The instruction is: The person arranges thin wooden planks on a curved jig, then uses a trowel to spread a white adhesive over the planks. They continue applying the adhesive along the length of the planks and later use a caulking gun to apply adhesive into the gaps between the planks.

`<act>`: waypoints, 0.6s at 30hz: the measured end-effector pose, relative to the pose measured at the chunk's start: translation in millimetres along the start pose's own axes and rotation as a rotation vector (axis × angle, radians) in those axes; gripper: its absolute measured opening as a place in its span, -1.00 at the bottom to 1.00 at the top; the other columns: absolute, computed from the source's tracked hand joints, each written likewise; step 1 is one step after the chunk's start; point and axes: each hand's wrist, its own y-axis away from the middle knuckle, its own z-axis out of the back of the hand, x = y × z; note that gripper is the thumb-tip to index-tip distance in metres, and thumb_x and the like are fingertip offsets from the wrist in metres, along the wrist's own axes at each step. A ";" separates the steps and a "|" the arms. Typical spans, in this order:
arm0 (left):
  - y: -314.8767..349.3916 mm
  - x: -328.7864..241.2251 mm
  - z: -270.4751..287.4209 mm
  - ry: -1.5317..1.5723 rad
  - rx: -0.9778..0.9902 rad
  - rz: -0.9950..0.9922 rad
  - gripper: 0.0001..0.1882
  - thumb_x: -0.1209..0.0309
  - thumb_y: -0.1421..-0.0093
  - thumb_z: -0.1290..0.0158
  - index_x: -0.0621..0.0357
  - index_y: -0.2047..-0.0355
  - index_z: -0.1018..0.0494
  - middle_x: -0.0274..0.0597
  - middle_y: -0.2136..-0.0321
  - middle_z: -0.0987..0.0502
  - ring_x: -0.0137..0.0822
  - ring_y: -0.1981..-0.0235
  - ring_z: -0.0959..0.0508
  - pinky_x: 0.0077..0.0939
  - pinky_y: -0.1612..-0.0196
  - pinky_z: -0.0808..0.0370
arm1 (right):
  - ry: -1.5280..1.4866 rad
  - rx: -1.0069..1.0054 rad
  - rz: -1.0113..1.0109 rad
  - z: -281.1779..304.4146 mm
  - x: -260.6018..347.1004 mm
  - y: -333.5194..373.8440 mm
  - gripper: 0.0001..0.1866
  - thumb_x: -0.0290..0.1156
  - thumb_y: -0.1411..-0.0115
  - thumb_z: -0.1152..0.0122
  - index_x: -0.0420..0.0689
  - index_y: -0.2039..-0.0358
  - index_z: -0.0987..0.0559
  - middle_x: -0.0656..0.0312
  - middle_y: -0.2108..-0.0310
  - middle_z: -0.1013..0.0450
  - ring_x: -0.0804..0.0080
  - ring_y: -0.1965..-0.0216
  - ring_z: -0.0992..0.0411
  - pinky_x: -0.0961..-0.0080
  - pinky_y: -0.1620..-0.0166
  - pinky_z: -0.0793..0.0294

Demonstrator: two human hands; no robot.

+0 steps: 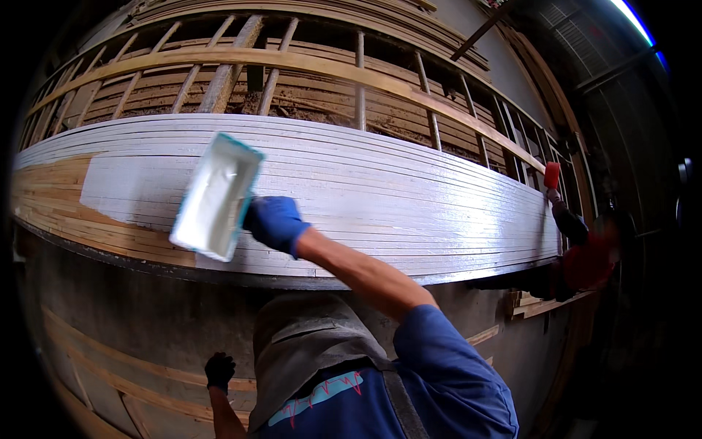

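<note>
Right hand (278, 223), blue glove, closed around the right side of a tray (256, 162), left of frame centre. Right arm reaches from the lower right up and leftward, forearm bare below a short blue sleeve; exact finger placement hidden. Left hand (219, 370), dark glove, hangs low at lower left, well apart from the work; fingers look partly curled, cannot tell if it grips anything.

Tray: oblong, box-like, teal rim, inside coated white, tilted and slightly blurred, above the boards (365, 197); contact can't be told. Boards: long narrow strips side by side across the middle, thin dark seams, white coat, glossy sheen toward the right. Bare yellowish-brown wood (47, 190) at far left, ragged coat edge. Slatted timber frame (314, 62) along the top, rough, brownish. Grey apron (307, 329) bottom centre. Co-worker's hand (553, 196) at right edge, by a red object (551, 175).
</note>
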 end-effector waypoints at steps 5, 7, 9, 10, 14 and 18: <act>24.7 13.8 12.1 -0.399 0.039 -0.166 -0.87 0.30 -0.13 0.05 0.01 0.39 -0.44 -0.25 0.51 -0.40 -0.21 0.39 -0.40 -0.39 0.40 -0.36 | 0.305 -0.033 -0.323 72.0 -128.6 96.6 -0.86 -0.35 0.00 -0.18 -0.13 0.57 -0.55 0.00 0.55 -0.48 -0.01 0.47 -0.46 0.15 0.40 -0.43; 27.7 26.6 5.2 -1.999 0.213 -0.785 -0.94 0.33 -0.07 -0.02 -0.03 0.46 -0.46 -0.27 0.47 -0.44 -0.21 0.30 -0.44 -0.39 0.31 -0.43 | 0.174 -0.392 -0.411 93.9 -256.8 175.6 -0.83 -0.33 -0.07 -0.18 -0.18 0.49 -0.51 -0.01 0.52 -0.46 0.07 0.44 -0.40 0.18 0.34 -0.38; 31.7 49.8 -2.5 -2.335 0.236 -0.859 -0.98 0.37 0.03 -0.08 -0.05 0.55 -0.46 -0.31 0.46 -0.46 -0.24 0.24 -0.45 -0.38 0.20 -0.46 | -0.129 -0.533 -0.435 132.6 -312.8 229.5 -0.77 -0.30 -0.22 -0.04 -0.20 0.37 -0.54 0.05 0.45 -0.49 0.28 0.37 -0.42 0.24 0.21 -0.41; 27.5 61.3 -4.1 -2.323 0.248 -0.788 -0.95 0.38 0.11 -0.10 -0.06 0.61 -0.44 -0.33 0.46 -0.45 -0.26 0.23 -0.44 -0.38 0.15 -0.45 | 0.004 -0.522 -0.477 153.7 -333.0 255.6 -0.71 -0.25 -0.28 0.03 -0.20 0.31 -0.55 0.04 0.39 -0.52 0.34 0.30 -0.45 0.28 0.16 -0.42; 14.1 100.7 31.0 -0.824 0.261 -0.152 -0.92 0.36 0.04 -0.05 -0.02 0.48 -0.40 -0.28 0.44 -0.40 -0.24 0.31 -0.41 -0.39 0.25 -0.43 | -0.110 -0.444 -1.073 148.8 -318.0 248.5 -0.61 -0.09 -0.16 -0.11 -0.15 0.58 -0.41 0.28 0.85 -0.18 0.46 0.89 -0.19 0.45 0.83 -0.18; 13.7 68.9 8.1 -1.915 0.178 -0.640 -0.89 0.34 -0.11 0.18 0.05 0.49 -0.27 -0.07 0.50 -0.29 -0.12 0.39 -0.36 -0.25 0.51 -0.31 | -0.052 -0.303 -0.603 100.3 -256.0 167.8 -0.80 -0.31 -0.17 -0.09 -0.18 0.44 -0.51 0.09 0.64 -0.41 0.23 0.63 -0.36 0.36 0.52 -0.33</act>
